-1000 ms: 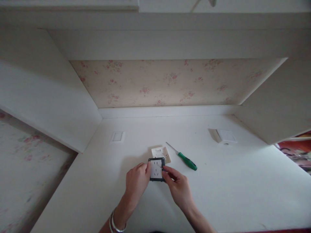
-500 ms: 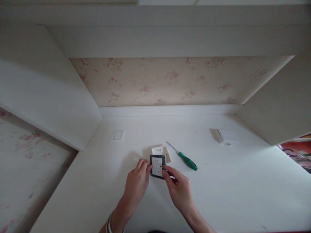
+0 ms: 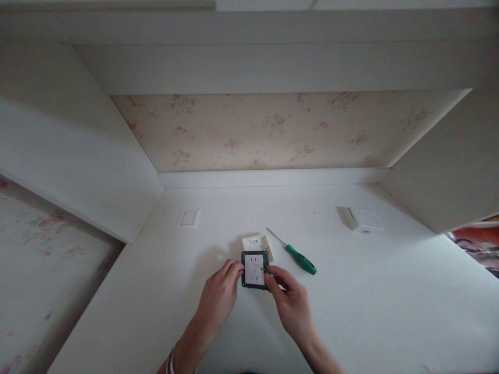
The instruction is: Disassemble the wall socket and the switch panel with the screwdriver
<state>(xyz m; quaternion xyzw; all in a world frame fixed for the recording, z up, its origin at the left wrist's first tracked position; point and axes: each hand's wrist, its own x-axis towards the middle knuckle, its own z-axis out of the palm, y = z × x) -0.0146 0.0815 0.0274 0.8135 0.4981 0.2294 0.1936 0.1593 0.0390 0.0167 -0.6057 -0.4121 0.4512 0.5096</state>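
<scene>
Your left hand (image 3: 221, 286) grips the socket (image 3: 254, 272) by its nine o'clock edge. Your right hand (image 3: 291, 298) is pinched closed at its three o'clock edge; you cannot tell whether on the socket or something tiny. Over the surface (image 3: 374, 306), the socket hides the near part of the shallow white box (image 3: 255, 242) at its twelve o'clock, whose inside is hard to make out. The screwdriver (image 3: 300, 259) spans one to three o'clock. At seven o'clock, your bracelet (image 3: 171, 360) is cut off.
</scene>
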